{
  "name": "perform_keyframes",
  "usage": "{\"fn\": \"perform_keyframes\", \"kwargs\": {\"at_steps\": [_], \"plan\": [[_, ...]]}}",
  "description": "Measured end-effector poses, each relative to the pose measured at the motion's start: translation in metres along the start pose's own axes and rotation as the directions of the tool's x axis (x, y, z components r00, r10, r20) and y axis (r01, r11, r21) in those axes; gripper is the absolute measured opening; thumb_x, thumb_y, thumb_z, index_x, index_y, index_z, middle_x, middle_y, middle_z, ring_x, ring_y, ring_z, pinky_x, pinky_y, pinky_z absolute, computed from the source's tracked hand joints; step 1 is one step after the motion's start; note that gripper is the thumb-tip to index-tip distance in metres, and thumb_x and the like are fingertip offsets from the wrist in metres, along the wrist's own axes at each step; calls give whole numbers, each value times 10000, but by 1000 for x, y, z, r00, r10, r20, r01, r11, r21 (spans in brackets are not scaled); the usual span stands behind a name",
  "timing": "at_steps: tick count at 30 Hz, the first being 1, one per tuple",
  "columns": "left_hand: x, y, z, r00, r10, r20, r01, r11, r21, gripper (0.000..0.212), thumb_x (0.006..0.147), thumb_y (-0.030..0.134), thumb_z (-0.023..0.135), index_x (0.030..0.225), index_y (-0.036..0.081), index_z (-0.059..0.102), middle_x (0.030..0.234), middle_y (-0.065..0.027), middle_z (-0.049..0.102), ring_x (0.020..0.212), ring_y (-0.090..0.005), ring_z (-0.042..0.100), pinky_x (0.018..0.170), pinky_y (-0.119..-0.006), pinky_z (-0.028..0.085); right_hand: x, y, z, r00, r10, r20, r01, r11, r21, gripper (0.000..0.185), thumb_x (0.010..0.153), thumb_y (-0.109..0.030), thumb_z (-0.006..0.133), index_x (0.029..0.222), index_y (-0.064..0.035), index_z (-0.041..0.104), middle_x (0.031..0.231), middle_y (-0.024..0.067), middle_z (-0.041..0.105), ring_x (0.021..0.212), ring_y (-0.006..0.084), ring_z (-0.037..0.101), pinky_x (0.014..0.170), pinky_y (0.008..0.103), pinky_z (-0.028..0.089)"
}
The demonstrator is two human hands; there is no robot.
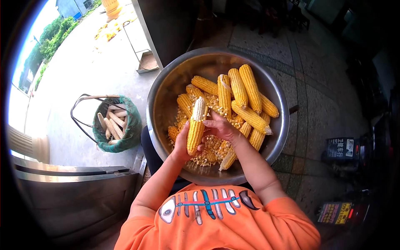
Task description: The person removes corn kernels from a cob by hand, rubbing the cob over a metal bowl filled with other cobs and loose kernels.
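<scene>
A large metal basin (282, 125) holds whole yellow corn ears (250, 87) and loose kernels (214, 142). Over its left half, a partly shelled corn ear (196, 134) points away from me, its upper end bare and pale, its lower part still covered in kernels. My left hand (180, 145) is wrapped around the ear's lower left side. From the right, my right hand (221, 127) touches the same ear, with the thumb by the border between bare cob and kernels; some of its fingers are hidden behind the ear.
Left of the basin stands a green mesh-covered basket (132, 128) of bare corn cobs (115, 125). A long-handled metal dustpan (147, 62) is near the doorway. Yellow corn (109, 31) lies outside on the ground. A metal door panel (75, 187) is at lower left, vehicles at far right.
</scene>
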State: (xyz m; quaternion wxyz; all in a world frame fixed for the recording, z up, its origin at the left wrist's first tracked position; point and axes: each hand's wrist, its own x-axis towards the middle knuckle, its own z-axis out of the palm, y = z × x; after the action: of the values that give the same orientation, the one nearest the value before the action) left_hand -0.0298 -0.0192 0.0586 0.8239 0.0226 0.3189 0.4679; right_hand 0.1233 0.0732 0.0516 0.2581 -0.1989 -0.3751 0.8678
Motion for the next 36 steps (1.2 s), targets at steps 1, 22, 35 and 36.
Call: {"fn": "perform_keyframes", "kwargs": {"at_steps": [1, 22, 35, 36], "plan": [[0, 1, 2, 1000, -11, 0, 11, 1000, 3, 625, 891, 634, 284, 1117, 101, 520, 717, -90, 537, 464, -189, 505, 356, -281, 367, -3, -1, 3, 1000, -24, -8, 23, 998, -59, 658, 877, -246, 587, 1387, -80, 206, 1171, 136, 506, 973, 251, 586, 753, 377, 537], [15, -26, 2, 891, 453, 23, -372, 702, 607, 429, 961, 362, 416, 1269, 68, 361, 1086, -126, 570, 873, -248, 640, 618, -318, 539, 26, -7, -27, 970, 31, -240, 62, 927, 370, 317, 860, -173, 558, 1111, 7, 489, 957, 152, 587, 913, 293, 579, 869, 464, 464], [4, -22, 3, 813, 579, 69, -366, 414, 833, 559, 776, 213, 714, 1161, 12, 361, 834, -88, 589, 623, -133, 625, 482, -235, 501, -5, -18, 24, 952, -305, 25, 286, 855, -433, 803, 801, -219, 663, 1380, 9, 155, 1253, 153, 406, 1175, 256, 416, 1016, 366, 324], [7, -24, 6, 816, 577, 44, -324, 394, 860, 589, 758, 192, 722, 1170, 5, 344, 826, -96, 589, 592, -127, 610, 474, -236, 494, -2, -10, 21, 928, -371, 23, 328, 788, -522, 812, 808, -223, 658, 1386, 11, 137, 1267, 162, 392, 1186, 265, 403, 1027, 365, 306]]}}
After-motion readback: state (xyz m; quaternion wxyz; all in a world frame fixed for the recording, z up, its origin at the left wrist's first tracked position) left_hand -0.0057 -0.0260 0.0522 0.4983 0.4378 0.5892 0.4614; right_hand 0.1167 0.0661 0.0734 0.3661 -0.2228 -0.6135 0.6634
